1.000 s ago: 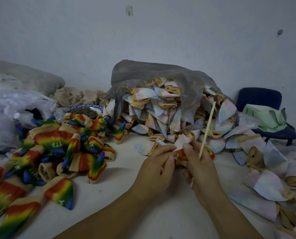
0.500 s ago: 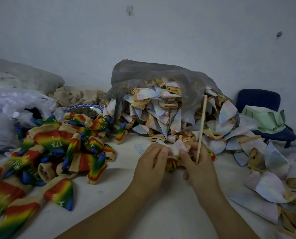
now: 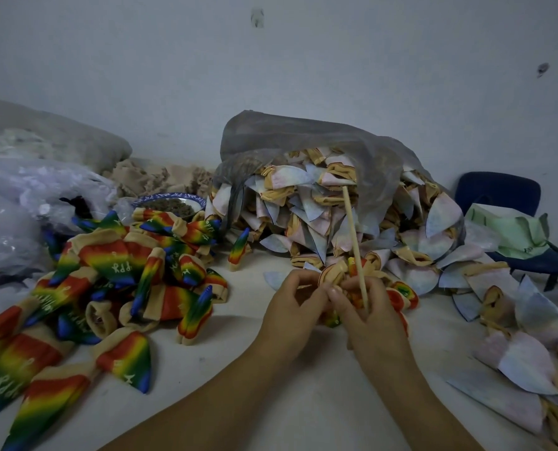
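Both hands meet at the middle of the white table. My left hand point(image 3: 295, 302) pinches the tan cuff of a rainbow sock point(image 3: 334, 275) that is partly turned, its colours showing between my fingers. My right hand point(image 3: 367, 309) grips the same sock together with a thin wooden stick point(image 3: 352, 232). The stick stands nearly upright, its top tilted slightly left, and its lower end is hidden in my fingers.
A heap of rainbow socks point(image 3: 108, 288) covers the left of the white table point(image 3: 271, 385). Behind my hands a grey plastic bag point(image 3: 303, 141) spills pale inside-out socks point(image 3: 303, 216), which also spread along the right side point(image 3: 528, 366). A blue-rimmed bowl point(image 3: 170, 203), clear bags point(image 3: 27, 203) and a blue chair point(image 3: 498, 193) stand further back.
The stick has swung from leaning right to nearly upright, leaning slightly left. The pale outside of the sock has given way to its tan cuff and rainbow colours between my fingers.
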{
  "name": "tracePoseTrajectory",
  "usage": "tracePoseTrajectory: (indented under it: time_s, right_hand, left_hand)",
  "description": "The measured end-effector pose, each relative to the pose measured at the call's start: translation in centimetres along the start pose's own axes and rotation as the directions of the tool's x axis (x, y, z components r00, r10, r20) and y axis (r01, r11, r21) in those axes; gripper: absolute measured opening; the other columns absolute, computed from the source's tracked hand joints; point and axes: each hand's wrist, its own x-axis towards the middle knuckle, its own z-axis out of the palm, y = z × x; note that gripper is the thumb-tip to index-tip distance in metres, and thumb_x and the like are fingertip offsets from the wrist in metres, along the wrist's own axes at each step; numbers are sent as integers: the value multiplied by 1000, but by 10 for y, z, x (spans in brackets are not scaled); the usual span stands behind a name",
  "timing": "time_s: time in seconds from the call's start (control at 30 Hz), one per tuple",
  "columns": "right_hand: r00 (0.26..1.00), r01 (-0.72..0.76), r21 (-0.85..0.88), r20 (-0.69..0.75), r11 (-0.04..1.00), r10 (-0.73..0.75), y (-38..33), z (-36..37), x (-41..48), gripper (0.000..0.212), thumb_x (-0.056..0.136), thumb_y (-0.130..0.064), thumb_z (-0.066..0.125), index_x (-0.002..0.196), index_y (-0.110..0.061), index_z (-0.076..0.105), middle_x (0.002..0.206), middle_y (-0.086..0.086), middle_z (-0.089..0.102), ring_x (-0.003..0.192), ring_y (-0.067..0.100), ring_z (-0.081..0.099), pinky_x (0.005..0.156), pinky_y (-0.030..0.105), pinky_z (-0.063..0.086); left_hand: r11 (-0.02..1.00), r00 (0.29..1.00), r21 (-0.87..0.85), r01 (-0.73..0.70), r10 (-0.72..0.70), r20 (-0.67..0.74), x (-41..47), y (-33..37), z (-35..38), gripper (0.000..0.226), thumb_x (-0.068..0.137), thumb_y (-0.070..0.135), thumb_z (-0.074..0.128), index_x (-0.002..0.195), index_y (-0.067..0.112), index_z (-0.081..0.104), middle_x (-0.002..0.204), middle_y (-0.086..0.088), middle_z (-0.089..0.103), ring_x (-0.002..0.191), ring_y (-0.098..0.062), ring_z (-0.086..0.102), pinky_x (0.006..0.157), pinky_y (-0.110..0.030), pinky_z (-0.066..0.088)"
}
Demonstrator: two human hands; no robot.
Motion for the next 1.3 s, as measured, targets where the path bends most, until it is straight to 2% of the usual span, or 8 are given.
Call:
tracePoseTrajectory:
  time_s: [0.13,0.27,0.43,0.63,0.87,1.07,1.17,1.3]
  right_hand:
    - [998,-33,-2,-61,999,33,5,-1,2,15,89,-36,61,95,-40,49,80,-13,62,55,-2,59,42,14,44]
    - [994,-61,61,-85,996,66,6,-1,4,24,89,-31,63,105,-43,50,91,-19,64,64,6,62,42,14,44]
    - [990,-96,29,-100,995,99,10,-3,4,15,94,-32,55,89,-45,55,67,-17,65,45,4,57,38,11,40]
    - [984,-94,71,-142,993,104,9,0,5,20,96,-27,52,84,-42,55,68,-8,61,45,-1,53,37,11,38]
    - [969,-166,92,-171,982,180,13,-5,9,20,97,-29,52,83,-42,57,64,0,58,36,2,43,36,16,40]
    - [969,-226,224,-48,948,242,5,2,5,12,95,-35,54,91,-29,63,63,-13,66,47,2,55,41,16,41]
    - [964,-255,401,37,880,262,0,0,3,13,98,-26,51,96,-19,62,65,-2,69,52,6,59,41,19,39]
    - [941,-327,628,149,706,304,0,-6,3,15,99,-25,47,99,-16,60,52,-9,56,38,3,44,37,16,33]
  left_hand:
    - [1000,1000,5,-27,27,10,-2,0,0,9,97,26,61,104,26,66,95,13,73,89,-3,68,71,-14,52]
    - [1000,1000,16,-18,18,-2,0,0,-1,16,98,22,59,98,33,71,96,15,73,92,-1,67,77,-16,52]
    - [993,998,-100,60,-57,29,1,3,-1,27,97,19,59,93,40,76,103,10,75,100,-4,68,81,-16,53]
    - [847,979,-492,200,-189,73,5,2,2,27,89,15,64,113,5,72,113,-18,72,111,-27,67,96,-30,53]
    - [848,921,-370,379,-307,240,8,11,1,29,93,20,57,118,10,68,115,-6,73,114,-20,62,101,-31,42]
    - [675,850,-529,515,-321,417,6,20,-3,40,93,15,51,132,6,54,118,-9,45,65,-7,41,64,-21,37]
    - [579,851,-630,518,-275,447,6,18,-3,26,85,10,60,111,7,63,110,-11,54,58,-7,40,59,-20,42]
    - [752,934,-563,342,-207,291,3,18,1,23,87,26,65,108,21,72,96,-5,68,71,-12,56,67,-23,50]
